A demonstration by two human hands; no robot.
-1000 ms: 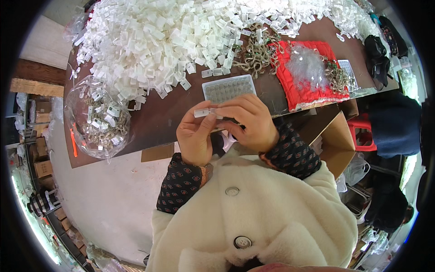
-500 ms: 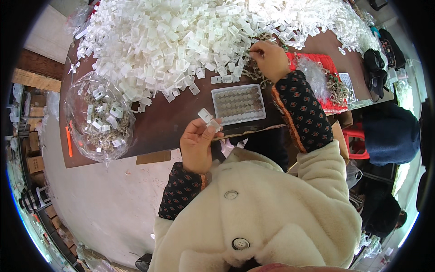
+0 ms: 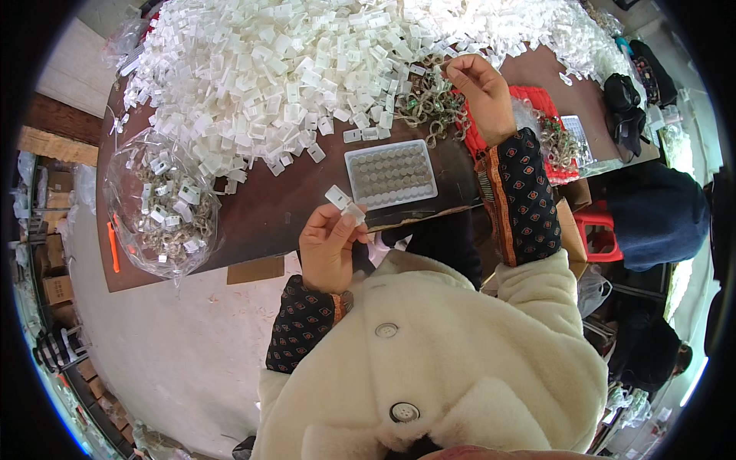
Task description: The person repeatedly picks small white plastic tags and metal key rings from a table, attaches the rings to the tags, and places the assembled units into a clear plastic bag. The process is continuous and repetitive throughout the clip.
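Note:
My left hand (image 3: pixel 328 251) is closed on small white plastic cases (image 3: pixel 337 197), held between thumb and fingers near the table's front edge. My right hand (image 3: pixel 487 96) reaches over the far right part of the table, thumb and fingertips pinched together. Whatever is in that pinch is too small to make out. Just beside and below it lies a tangle of greyish-green looped straps (image 3: pixel 432 103). Between the hands sits a white tray (image 3: pixel 400 203) with rows of round silvery discs (image 3: pixel 391 170).
A huge heap of white plastic cases (image 3: pixel 253 77) covers the far side of the table. At left lies a clear bag (image 3: pixel 165 207) of cases and straps, beside an orange tool (image 3: pixel 113 247). A red bag (image 3: pixel 529 96) with more straps and a red stool (image 3: pixel 598 230) are at right.
My right hand has lifted slightly and moved right, uncovering more of the strap tangle. My left hand keeps its hold on the white cases. The whole view has shifted a little.

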